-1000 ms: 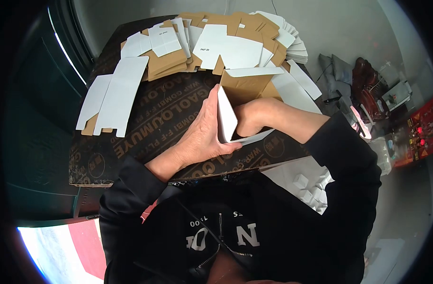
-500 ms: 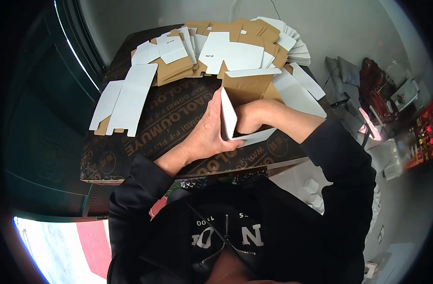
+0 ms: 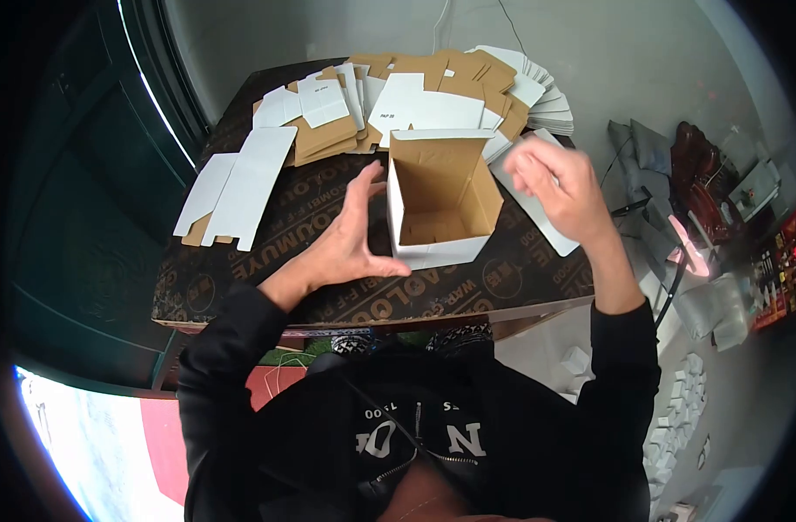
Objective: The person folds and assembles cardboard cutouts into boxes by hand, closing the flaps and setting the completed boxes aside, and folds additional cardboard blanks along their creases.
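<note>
An open cardboard box [image 3: 441, 254], white outside and brown inside, stands upright on the dark printed table [image 3: 328, 204] with its lid flap raised at the back. Just left of the box is my left hand [image 3: 350, 239], fingers spread and holding nothing, the thumb near the box's front left corner. My right hand [image 3: 561, 187] is raised to the right of the box, its fingers curled together and partly blurred; whether anything is in them is hidden. The box's inner floor is visible, with its brown flaps folded flat.
Flat white and brown box blanks [image 3: 428, 113] lie stacked across the table's back. Another blank [image 3: 254, 183] lies at the left, and a white piece [image 3: 546, 217] at the right. Small white boxes [image 3: 676, 418] are on the floor at right.
My right hand has come out of the box and moved up to the right. My left hand has let go of the box's side and opened beside it.
</note>
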A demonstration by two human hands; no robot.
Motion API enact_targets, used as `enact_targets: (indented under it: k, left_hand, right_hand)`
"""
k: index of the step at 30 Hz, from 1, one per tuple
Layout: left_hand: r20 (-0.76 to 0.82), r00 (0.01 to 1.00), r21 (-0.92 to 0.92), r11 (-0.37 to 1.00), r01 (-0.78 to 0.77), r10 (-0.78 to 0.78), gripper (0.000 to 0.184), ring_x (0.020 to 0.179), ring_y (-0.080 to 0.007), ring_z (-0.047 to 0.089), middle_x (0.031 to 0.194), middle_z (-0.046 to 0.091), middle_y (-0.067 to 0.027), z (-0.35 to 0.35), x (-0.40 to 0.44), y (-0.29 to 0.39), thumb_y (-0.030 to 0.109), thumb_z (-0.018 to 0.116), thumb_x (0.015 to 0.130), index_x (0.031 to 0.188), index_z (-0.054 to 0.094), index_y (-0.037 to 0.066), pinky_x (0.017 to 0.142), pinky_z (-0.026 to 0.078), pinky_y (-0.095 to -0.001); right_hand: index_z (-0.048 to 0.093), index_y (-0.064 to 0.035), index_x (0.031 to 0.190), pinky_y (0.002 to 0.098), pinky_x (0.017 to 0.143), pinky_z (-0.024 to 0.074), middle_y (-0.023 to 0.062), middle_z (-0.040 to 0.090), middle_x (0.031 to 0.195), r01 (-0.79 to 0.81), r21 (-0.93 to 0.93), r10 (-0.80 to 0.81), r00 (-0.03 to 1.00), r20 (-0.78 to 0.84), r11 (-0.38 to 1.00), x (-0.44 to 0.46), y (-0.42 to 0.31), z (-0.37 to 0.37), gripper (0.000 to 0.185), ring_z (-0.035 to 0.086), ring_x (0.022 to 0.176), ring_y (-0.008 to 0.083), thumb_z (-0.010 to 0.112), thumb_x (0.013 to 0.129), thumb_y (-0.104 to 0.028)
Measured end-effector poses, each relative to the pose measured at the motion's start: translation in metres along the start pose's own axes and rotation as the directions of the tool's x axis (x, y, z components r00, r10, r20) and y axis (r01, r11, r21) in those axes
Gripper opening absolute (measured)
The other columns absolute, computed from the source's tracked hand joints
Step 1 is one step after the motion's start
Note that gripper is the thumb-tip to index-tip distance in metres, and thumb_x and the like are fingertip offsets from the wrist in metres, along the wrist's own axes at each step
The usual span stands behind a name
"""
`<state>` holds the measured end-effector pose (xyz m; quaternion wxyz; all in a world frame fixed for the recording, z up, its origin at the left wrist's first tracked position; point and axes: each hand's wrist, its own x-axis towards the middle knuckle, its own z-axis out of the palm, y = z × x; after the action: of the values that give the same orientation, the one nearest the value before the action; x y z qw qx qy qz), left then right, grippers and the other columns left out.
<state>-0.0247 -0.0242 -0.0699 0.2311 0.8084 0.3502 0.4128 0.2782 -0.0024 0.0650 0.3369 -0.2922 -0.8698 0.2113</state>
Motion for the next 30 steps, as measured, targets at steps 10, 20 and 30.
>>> enact_targets:
  k: [10, 20, 30]
  left_hand:
    - [0.067, 0.995, 0.227, 0.971, -0.081, 0.068, 0.122, 0.142, -0.0436, 0.026, 0.155, 0.014, -0.0242, -0.005, 0.009, 0.020, 0.046, 0.092, 0.061, 0.150, 0.017, 0.010, 0.118, 0.027, -0.0541]
    - [0.062, 0.998, 0.211, 0.977, -0.045, 0.033, 0.095, 0.141, -0.0437, 0.029, 0.152, 0.022, -0.0239, -0.012, 0.035, -0.008, 0.041, 0.087, 0.072, 0.145, 0.033, 0.012, 0.113, 0.033, -0.0506]
    - [-0.088, 0.996, 0.208, 0.978, 0.011, 0.008, 0.075, 0.131, -0.0401, 0.039, 0.140, 0.033, -0.0219, -0.010, 0.030, -0.018, 0.037, 0.085, 0.075, 0.133, 0.049, 0.006, 0.109, 0.038, -0.0468]
  right_hand:
    - [0.066, -0.0014, 0.090, 0.0229, 0.058, 0.0385, 0.0012, 0.058, 0.071, -0.065, 0.232, 0.135, 0.944, -0.300, 0.971, -0.027, 0.047, 0.051, 0.018, 0.046, 0.060, 0.0090, 0.055, 0.096, -0.014]
    - [0.066, 0.0013, 0.085, 0.0250, 0.058, 0.0389, 0.0021, 0.054, 0.074, 0.101, -0.104, -0.099, 0.995, 0.022, 0.989, 0.014, 0.059, 0.074, 0.005, 0.047, 0.060, 0.0143, 0.063, 0.085, -0.003]
    - [0.063, 0.0011, 0.098, 0.0268, 0.066, 0.0423, 0.0044, 0.054, 0.098, 0.057, 0.054, -0.060, 0.997, 0.054, 0.997, 0.041, 0.098, 0.084, 0.015, 0.049, 0.075, 0.0139, 0.063, 0.083, 0.003]
